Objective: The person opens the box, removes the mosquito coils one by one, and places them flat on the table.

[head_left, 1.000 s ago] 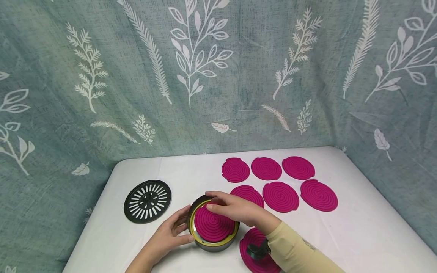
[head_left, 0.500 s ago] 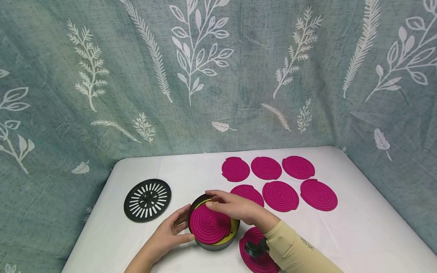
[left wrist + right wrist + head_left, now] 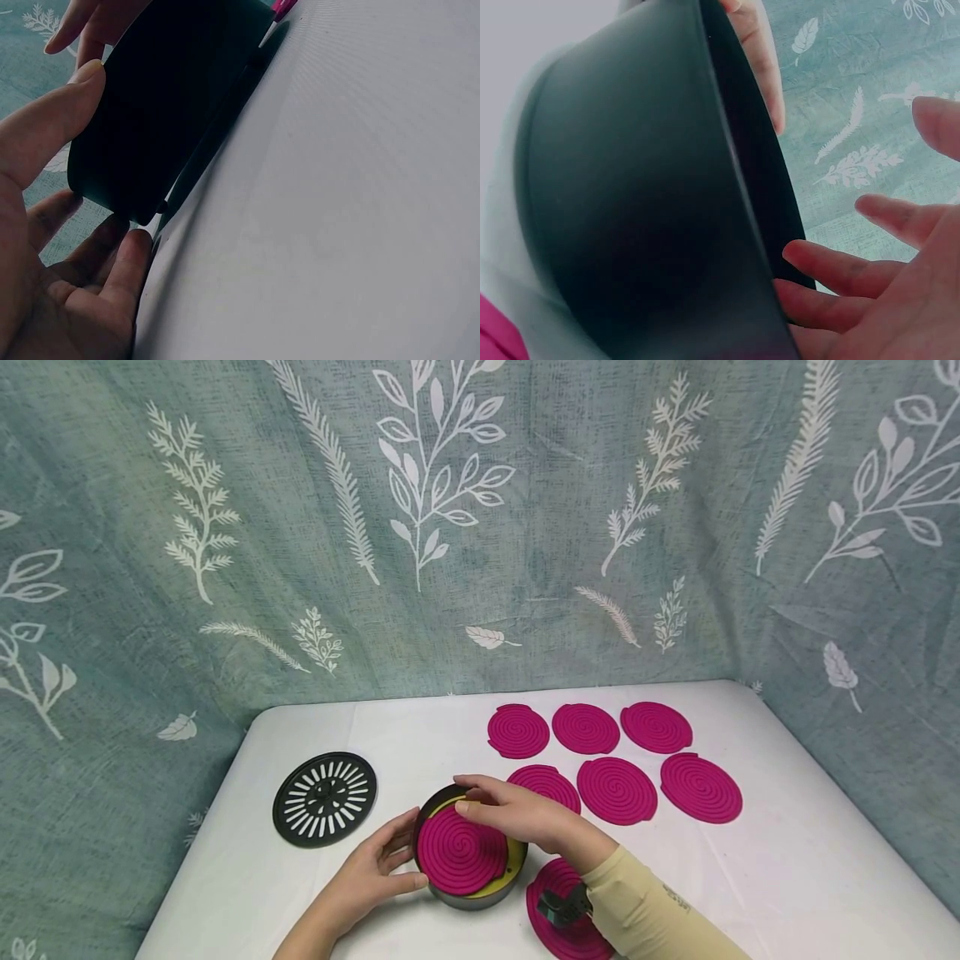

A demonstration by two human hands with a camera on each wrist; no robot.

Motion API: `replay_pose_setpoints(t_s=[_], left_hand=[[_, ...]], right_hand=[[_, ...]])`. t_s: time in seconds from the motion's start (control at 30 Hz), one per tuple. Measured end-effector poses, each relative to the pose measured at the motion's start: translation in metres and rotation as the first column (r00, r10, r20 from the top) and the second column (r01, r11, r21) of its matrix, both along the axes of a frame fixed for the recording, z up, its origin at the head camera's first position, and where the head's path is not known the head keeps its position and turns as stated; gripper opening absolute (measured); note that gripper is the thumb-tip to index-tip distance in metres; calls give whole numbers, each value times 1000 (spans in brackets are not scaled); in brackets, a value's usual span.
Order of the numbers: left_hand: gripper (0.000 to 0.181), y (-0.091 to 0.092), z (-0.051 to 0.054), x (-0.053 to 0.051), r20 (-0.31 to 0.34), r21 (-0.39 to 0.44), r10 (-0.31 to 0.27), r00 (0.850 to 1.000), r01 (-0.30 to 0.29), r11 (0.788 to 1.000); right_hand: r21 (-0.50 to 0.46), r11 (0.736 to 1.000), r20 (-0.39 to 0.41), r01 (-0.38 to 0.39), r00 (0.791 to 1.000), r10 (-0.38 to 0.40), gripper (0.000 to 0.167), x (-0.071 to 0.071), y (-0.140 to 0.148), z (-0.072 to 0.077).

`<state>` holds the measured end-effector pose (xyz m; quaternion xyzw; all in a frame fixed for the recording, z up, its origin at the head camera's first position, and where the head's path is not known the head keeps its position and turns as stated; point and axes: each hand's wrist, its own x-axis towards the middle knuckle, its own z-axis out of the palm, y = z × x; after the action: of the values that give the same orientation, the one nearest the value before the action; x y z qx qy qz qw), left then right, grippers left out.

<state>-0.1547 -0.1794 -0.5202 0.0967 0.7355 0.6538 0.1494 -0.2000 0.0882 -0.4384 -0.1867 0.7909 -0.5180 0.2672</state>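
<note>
A round black holder with a yellow inside base stands near the table's front. In it lies a pink spiral coaster, off-centre toward the left wall. My left hand holds the holder's left side; in the left wrist view, thumb and fingers lie round its dark wall. Over the far right rim reaches my right hand. In the right wrist view its fingers are nearly straight, some touching the rim of the holder.
Several pink spiral coasters, such as this one, lie in two rows at the right back. Another coaster lies under the right forearm, with a dark wrist camera above it. A black slotted disc lies at the left.
The pink coaster has slid left inside the holder, uncovering more yellow on the right, then stayed there. Both hands have hardly moved.
</note>
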Motion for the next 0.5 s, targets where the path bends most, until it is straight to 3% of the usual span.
replay_pose_setpoints(t_s=[0.27,0.5], left_hand=[[94,1,2,0,-4,1,-2,1000,2,1000],[94,0,1,-1,-2,11,-6,1000,6,1000]], right_hand=[[-16,1000,-11,12,1000,-12,59,-3,8,2],[-84,996,34,13,999,-10,61,-5,14,3]])
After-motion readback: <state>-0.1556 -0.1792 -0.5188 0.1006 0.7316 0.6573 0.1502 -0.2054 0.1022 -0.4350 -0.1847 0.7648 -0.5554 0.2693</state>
